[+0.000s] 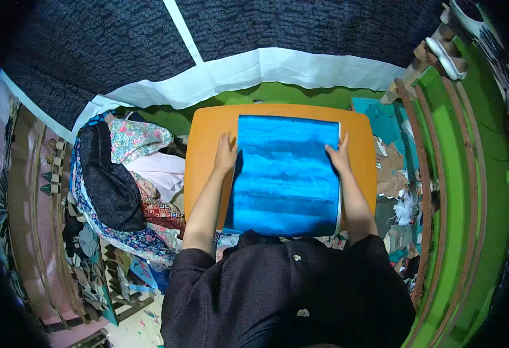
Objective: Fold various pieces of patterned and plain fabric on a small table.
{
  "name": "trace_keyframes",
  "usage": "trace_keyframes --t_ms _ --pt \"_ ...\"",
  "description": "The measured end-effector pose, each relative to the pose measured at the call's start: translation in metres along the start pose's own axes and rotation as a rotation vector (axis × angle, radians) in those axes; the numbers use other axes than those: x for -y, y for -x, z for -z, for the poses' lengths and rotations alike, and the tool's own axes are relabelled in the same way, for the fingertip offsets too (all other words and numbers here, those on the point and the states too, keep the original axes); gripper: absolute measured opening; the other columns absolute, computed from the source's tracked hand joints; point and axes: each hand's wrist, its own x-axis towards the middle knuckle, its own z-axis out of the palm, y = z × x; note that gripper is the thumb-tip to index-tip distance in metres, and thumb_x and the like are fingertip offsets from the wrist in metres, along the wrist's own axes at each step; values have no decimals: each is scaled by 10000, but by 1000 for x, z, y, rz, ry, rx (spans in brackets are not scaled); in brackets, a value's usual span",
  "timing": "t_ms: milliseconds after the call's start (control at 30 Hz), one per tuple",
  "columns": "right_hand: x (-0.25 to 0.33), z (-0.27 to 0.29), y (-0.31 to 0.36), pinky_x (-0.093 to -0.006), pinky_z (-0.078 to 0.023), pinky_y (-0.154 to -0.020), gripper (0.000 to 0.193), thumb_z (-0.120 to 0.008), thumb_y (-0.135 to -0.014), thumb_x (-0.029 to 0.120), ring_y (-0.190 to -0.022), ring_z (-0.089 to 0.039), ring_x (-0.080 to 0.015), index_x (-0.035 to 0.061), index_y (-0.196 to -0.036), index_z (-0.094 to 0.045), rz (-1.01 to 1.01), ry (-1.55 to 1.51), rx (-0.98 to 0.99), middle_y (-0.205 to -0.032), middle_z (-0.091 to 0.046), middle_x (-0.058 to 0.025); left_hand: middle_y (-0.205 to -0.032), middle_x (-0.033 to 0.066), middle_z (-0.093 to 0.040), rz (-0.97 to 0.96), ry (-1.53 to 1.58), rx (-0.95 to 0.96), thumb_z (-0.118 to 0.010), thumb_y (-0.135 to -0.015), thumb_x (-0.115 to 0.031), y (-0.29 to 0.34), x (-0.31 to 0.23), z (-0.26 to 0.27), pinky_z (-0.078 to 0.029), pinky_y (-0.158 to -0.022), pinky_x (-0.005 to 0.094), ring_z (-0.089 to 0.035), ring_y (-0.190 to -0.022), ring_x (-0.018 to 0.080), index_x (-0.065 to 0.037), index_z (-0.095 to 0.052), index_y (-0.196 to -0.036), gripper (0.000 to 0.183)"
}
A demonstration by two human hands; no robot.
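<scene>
A blue rectangular sheet (pixel 286 174) with darker bands across it lies flat on an orange table (pixel 211 124). White shows along its right edge. I cannot tell whether it is cloth or another material, or whether it is layered. My left hand (pixel 226 155) is beside the sheet's left edge, fingers stretched out. At the opposite edge is my right hand (pixel 339 155), its thumb spread from the fingers and reaching over the sheet's border. Neither hand appears to grip anything.
Left of the table lies a heap of patterned cloths (pixel 138 139) with a black cloth (pixel 106 180). Scraps (pixel 405 209) pile up on the right, beside wooden rack rails (pixel 434 174). A pale shoe (pixel 446 58) sits high on the right. Dark patterned fabric (pixel 301 26) hangs behind.
</scene>
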Motion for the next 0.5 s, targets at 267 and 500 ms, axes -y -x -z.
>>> trace_keyframes --t_ms 267,500 --pt "21 35 137 -454 -320 -937 684 -687 -658 209 -1081 -430 -386 -5 -1213 -350 -317 586 -211 -1156 -442 -222 -1082 195 -474 360 -259 28 -687 -700 -229 147 -9 37 -410 -814 389 -491 -949 323 -11 -525 -1044 438" --pt "3 49 195 -474 -351 -894 658 -658 -670 411 -1105 -419 -386 48 -1174 -441 -559 792 112 -1164 -472 -212 -1063 193 -455 402 -206 161 -717 -684 -268 187 -27 39 -411 -774 366 -469 -921 308 31 -578 -904 397"
